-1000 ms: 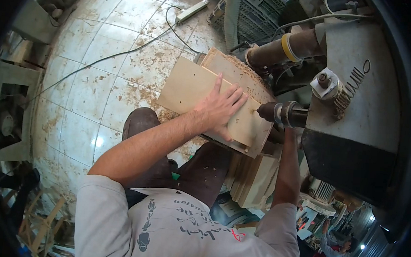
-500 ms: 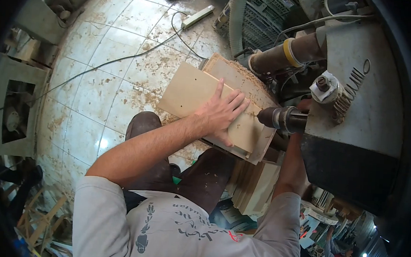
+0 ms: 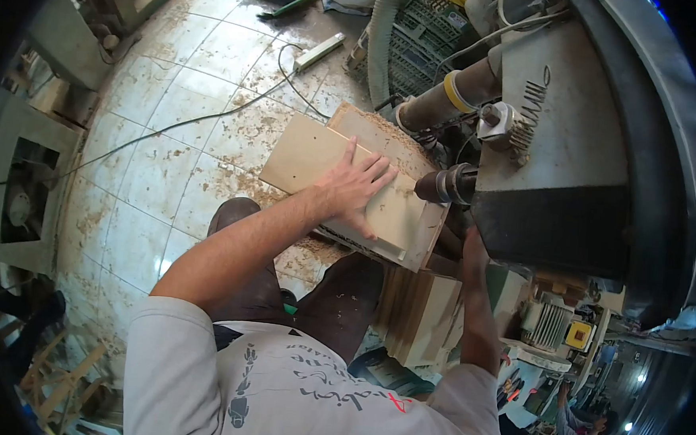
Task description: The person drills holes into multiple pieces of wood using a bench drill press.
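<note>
My left hand [image 3: 356, 188] lies palm down on a pale wooden board [image 3: 288, 154], fingers spread and thumb toward me. Small drilled holes show at the board's far-left end, and shavings sit near my fingertips. Beneath it is a wider, dust-covered work table [image 3: 369, 135]. Just right of my fingers, the dark drill chuck [image 3: 443, 186] of a drilling machine [image 3: 555, 150] points at the board; its bit is hard to make out. My right forearm [image 3: 480, 305] reaches up beneath the machine's head, which hides most of my right hand, including its fingers.
Stacked wooden pieces [image 3: 417, 317] stand below the table, close to my legs. A coil spring [image 3: 530, 113] hangs on the machine. A cable [image 3: 187, 118] crosses the tiled floor, strewn with shavings. Green crates [image 3: 414, 42] and a hose [image 3: 381, 44] are behind. Another person [image 3: 570, 434] is at lower right.
The view has shifted, so the machine and board appear further left. My right hand, partly visible behind the chuck before, is now mostly hidden under the machine head. My left hand keeps its place on the board.
</note>
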Available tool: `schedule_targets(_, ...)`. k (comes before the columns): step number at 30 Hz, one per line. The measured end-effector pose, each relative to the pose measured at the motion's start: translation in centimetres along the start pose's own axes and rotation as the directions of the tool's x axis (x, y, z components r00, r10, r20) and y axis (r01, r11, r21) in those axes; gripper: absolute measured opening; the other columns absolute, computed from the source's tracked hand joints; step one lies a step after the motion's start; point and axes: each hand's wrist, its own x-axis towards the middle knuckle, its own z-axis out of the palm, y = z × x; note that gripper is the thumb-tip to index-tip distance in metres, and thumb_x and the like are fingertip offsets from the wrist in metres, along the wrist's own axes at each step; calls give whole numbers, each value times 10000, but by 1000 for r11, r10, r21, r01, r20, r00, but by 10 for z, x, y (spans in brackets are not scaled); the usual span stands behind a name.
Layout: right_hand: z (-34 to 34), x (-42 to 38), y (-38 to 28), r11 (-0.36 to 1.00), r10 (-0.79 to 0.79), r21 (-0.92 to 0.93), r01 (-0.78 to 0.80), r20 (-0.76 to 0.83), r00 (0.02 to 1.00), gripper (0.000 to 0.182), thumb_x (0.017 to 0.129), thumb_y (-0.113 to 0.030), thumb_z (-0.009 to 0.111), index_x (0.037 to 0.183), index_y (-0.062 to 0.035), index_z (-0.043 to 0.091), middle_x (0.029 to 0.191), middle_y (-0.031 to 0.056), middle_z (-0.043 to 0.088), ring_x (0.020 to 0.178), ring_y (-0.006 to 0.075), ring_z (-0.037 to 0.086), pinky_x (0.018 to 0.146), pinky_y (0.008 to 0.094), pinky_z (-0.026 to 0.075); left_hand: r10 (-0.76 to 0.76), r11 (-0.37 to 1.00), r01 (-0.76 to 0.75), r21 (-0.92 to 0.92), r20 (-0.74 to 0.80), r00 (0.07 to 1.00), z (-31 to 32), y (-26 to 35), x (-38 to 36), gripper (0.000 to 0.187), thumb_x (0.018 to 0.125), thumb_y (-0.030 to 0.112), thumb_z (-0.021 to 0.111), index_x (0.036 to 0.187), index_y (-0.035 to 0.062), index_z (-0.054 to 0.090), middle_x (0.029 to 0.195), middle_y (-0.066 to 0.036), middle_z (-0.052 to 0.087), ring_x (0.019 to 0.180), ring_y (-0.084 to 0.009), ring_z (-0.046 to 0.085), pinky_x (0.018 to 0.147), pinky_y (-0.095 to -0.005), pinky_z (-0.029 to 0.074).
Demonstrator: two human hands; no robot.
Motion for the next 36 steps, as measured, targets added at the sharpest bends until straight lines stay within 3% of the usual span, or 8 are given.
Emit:
schedule_targets(6, -110, -67, -64, 985, -39, -153, 79, 249, 968, 274, 912, -229, 599, 1110, -60, 514, 714, 29, 562, 504, 90, 499, 429, 240, 401, 4, 1000, -4, 10, -19, 1000, -3, 0, -1, 1244, 548, 775, 636, 1453, 27, 225, 1442, -184, 315, 1379, -293, 255, 1074, -697, 70)
schedule_targets(8, -120, -91, -140, 994, 97, -60, -93, 72, 993, 324, 930, -321, 545, 1138, -75, 503, 734, 45, 595, 494, 101, 532, 429, 220, 447, -9, 1000, 9, 17, -2, 1000, -5, 1, -1, 1243, 550, 777, 630, 1454, 28, 224, 1443, -184, 317, 1378, -296, 258, 1074, -697, 69)
schedule_targets(11, -183, -57, -144, 909, -268, 411, 66, 457, 848, 714, 879, -661, 424, 1066, 25, 484, 935, 243, 575, 480, 225, 597, 369, 248, 498, -9, 999, 9, 34, 7, 1000, -7, 1, -1, 1245, 550, 781, 627, 1456, 30, 221, 1448, -185, 311, 1379, -299, 257, 1072, -699, 72)
schedule_targets(12, -186, -42, -162, 808, -361, 579, -112, 637, 681, 722, 886, -640, 443, 1114, 43, 481, 1125, 242, 539, 843, 285, 620, 535, 266, 555, -10, 999, 10, 43, 2, 1000, -7, 1, -1, 1245, 550, 781, 627, 1456, 30, 221, 1448, -185, 311, 1379, -299, 257, 1072, -699, 72)
schedule_targets(14, -193, -18, -166, 544, -456, 824, -162, 451, 767, 805, 867, -644, 467, 1322, 19, 424, 1271, 242, 495, 1142, 387, 510, 836, 579, 490, -14, 999, 13, 38, 9, 1000, -7, 2, -1, 1252, 548, 792, 623, 1459, 34, 216, 1456, -182, 302, 1382, -300, 251, 1073, -699, 72)
schedule_targets(17, -198, 42, -170, 459, -354, 886, 59, 121, 927, 608, 904, -463, 537, 1318, -25, 453, 1314, 140, 497, 1151, 297, 494, 1036, 502, 356, -19, 999, 18, 37, 34, 999, -9, 2, 0, 1263, 545, 807, 615, 1461, 37, 212, 1466, -180, 287, 1387, -299, 244, 1075, -697, 70)
schedule_targets(26, -137, 68, -165, 627, -194, 762, 164, -52, 980, 458, 970, -321, 469, 1340, -54, 429, 1367, 136, 455, 1211, 301, 475, 1022, 492, 392, -16, 997, 12, 83, 43, 999, -3, 1, 1, 1295, 546, 845, 585, 1470, 37, 173, 1480, -187, 261, 1394, -325, 222, 1068, -703, 88)
schedule_targets(36, -11, -102, -24, 975, -195, 10, 221, 510, 838, 414, 829, -212, 708, 1174, -37, 559, 1134, 133, 592, 1065, 239, 578, 895, 348, 460, 8, 995, -19, 97, 108, 994, -26, 11, 0, 1254, 556, 749, 680, 1429, -27, 223, 1419, -220, 316, 1354, -348, 281, 1057, -683, 151)
